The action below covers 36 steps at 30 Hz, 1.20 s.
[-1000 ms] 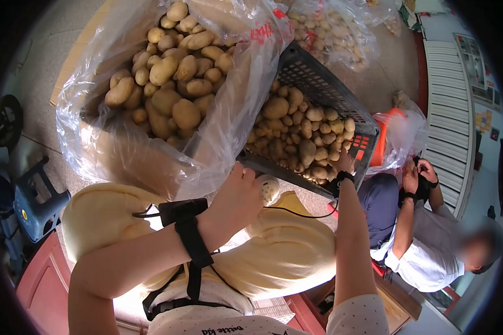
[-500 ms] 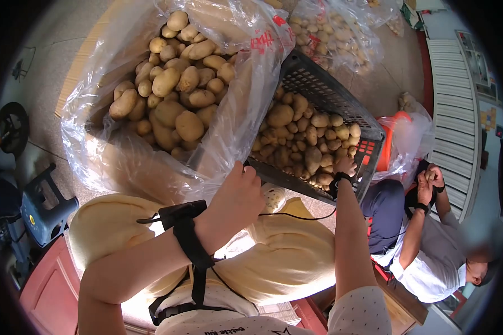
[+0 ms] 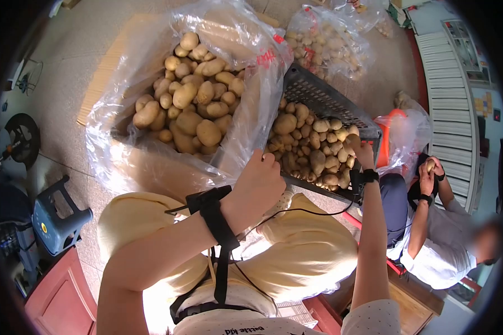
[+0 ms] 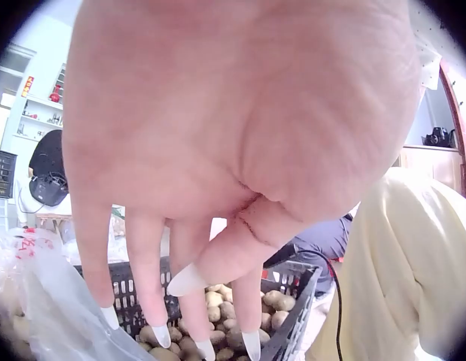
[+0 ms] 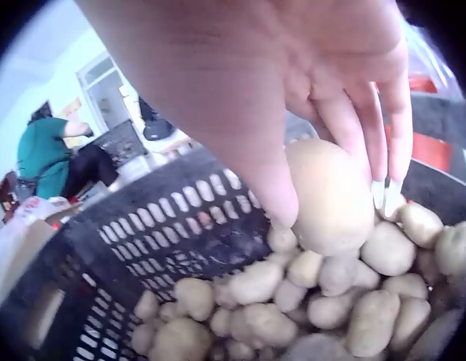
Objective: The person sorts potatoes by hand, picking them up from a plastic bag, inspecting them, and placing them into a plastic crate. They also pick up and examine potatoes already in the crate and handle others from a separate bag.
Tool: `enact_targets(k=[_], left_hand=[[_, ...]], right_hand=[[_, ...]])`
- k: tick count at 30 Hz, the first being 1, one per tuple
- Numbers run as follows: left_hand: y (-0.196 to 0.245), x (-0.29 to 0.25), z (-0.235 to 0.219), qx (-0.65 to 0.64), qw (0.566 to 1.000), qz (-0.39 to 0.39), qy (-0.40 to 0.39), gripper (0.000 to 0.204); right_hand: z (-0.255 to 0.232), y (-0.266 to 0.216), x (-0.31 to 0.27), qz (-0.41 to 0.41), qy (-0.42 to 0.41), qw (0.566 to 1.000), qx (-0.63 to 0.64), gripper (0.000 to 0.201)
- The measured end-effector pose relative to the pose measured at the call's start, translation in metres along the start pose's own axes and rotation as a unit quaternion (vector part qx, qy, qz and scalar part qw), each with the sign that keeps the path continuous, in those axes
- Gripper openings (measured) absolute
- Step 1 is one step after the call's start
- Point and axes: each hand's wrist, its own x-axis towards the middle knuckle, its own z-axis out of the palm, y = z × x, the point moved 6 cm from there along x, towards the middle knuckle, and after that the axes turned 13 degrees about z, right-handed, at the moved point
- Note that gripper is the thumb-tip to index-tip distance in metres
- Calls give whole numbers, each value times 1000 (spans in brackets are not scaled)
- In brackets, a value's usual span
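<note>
The right hand (image 3: 366, 156) grips a large potato (image 5: 330, 197) between thumb and fingers, above the smaller potatoes (image 5: 263, 323) at the right end of the black crate (image 3: 324, 92). In the left wrist view, the left hand (image 4: 233, 150) hangs with its fingers loosely extended and nothing in them, the thumb across the palm. From the head view this left hand (image 3: 258, 187) is over the gap between the crate and the plastic-lined box (image 3: 167, 173), near the crate's front edge. Larger potatoes (image 3: 189, 120) fill the middle of that box.
Clear bags of potatoes (image 3: 327, 44) lie behind the crate. At its right stands an orange container (image 3: 387, 139) in plastic. Another person (image 3: 436, 234) sits at the right, holding a small item. A blue stool (image 3: 58, 215) stands at the left; a cable (image 3: 313, 211) runs between the wrists.
The right hand has risen from among the crate's potatoes and now holds a large one. The left hand stays near the same spot. The head view has shifted slightly.
</note>
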Motion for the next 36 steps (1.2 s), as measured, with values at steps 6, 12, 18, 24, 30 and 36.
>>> enact_targets(k=[6, 12, 18, 24, 30, 36], left_hand=[[-4, -3, -14, -2, 1000, -5, -8, 9], [-1, -13, -27, 22, 999, 25, 25, 10], [-10, -27, -31, 63, 997, 45, -1, 13], [-13, -39, -14, 57, 996, 59, -39, 13], [-18, -28, 5, 16, 995, 93, -26, 8], [-12, -26, 11, 32, 996, 72, -52, 8]], right_hand=[[-36, -110, -130, 21, -177, 931, 317, 45], [-32, -159, -225, 22, -432, 699, 569, 47], [-17, -167, -253, 2, -491, 653, 576, 48], [-16, -183, -274, 0, -517, 658, 547, 45], [-14, -203, -288, -103, -529, 696, 474, 53], [0, -201, -275, -129, -557, 731, 374, 49]])
